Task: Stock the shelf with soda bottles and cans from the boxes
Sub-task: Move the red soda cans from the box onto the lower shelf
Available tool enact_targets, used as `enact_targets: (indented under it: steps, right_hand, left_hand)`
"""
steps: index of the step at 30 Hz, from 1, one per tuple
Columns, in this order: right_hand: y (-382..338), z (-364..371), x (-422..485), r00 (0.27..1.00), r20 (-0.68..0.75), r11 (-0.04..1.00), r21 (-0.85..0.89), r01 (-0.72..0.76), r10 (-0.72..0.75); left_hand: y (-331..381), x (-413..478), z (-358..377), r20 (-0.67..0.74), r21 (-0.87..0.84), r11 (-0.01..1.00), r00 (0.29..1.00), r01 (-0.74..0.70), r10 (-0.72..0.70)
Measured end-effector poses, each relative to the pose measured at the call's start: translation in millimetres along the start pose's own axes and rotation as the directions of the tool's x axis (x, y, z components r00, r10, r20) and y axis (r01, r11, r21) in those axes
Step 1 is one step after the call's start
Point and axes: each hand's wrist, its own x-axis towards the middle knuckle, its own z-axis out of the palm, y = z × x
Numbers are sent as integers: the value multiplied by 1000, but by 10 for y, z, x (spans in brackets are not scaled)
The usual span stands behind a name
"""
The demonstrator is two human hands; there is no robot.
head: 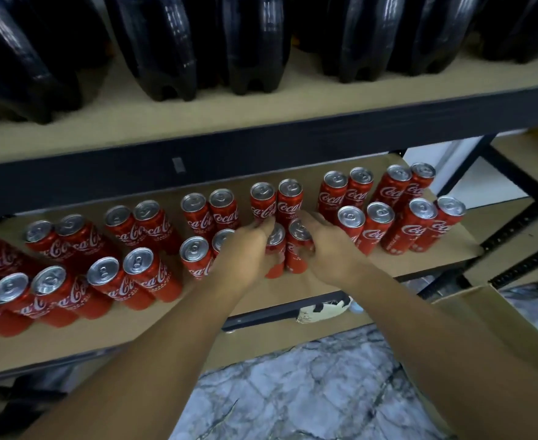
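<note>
Left hand (245,254) and right hand (332,249) fingers (261,227) clasp two cans (296,255) between them.

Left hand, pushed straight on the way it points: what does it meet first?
Probably the back-row red Coca-Cola can, just beyond the red soda can that the left hand grips; depth is unclear.

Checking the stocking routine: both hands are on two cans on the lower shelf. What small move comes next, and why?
Probably let go and draw back. The left hand and right hand each grip one of the two cans, which already stand upright on the lower shelf before another pair, matching neighbouring groups.
</note>
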Motion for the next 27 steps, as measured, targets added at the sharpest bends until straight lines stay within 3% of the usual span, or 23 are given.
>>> enact_targets:
  steps: [6,11,16,27]
  right_hand:
    - [-345,-228,-666,997,-17,993,-92,-81,79]
    - [-658,-530,-1319,994,22,989,-108,-103,106]
    - [-1077,-858,-2089,985,15,969,-186,-165,170]
    - [-1296,-1005,-2919,953,-62,951,-75,-300,295]
  left_hand:
    - [246,-605,-209,-55,-32,999,998,8,-10]
    - [462,-1122,-465,81,-143,990,997,16,-5]
    - [766,-1627,-698,155,-26,1000,988,-4,8]
    - [1291,-2055,-938,144,81,976,972,-200,187]
